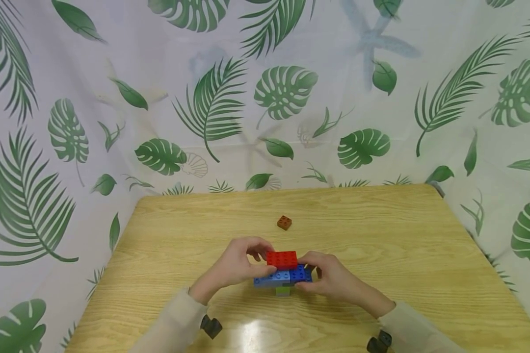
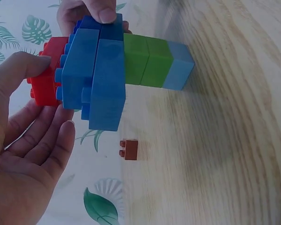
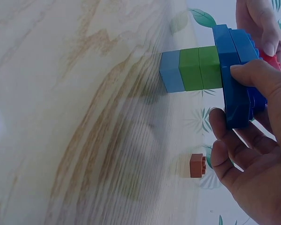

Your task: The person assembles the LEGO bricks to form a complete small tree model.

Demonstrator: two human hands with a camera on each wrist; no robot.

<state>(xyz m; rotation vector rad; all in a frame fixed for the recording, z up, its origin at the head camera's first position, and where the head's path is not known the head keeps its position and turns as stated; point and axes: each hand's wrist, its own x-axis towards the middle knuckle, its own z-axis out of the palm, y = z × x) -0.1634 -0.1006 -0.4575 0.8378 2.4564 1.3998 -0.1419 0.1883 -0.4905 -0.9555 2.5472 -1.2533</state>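
A toy-brick structure stands upright on the table. Its narrow column has a light-blue brick (image 2: 179, 65) at the foot and two green bricks (image 2: 147, 60) above. Wider blue bricks (image 1: 271, 280) lie across the column in two layers, jutting out to both sides. On top sits a red brick (image 1: 282, 260) with studs upward. My left hand (image 1: 236, 262) pinches the red brick, thumb at its near side and fingers behind. From the right, my right hand (image 1: 333, 278) grips the end of the blue layers, with the thumb in front.
A small brown brick (image 1: 284, 222) lies alone on the wooden table (image 1: 181, 220), beyond the structure. Behind the table's far edge hangs a white cloth (image 1: 322, 162) printed with green leaves. Dark wrist devices (image 1: 211, 326) sit at both sleeves.
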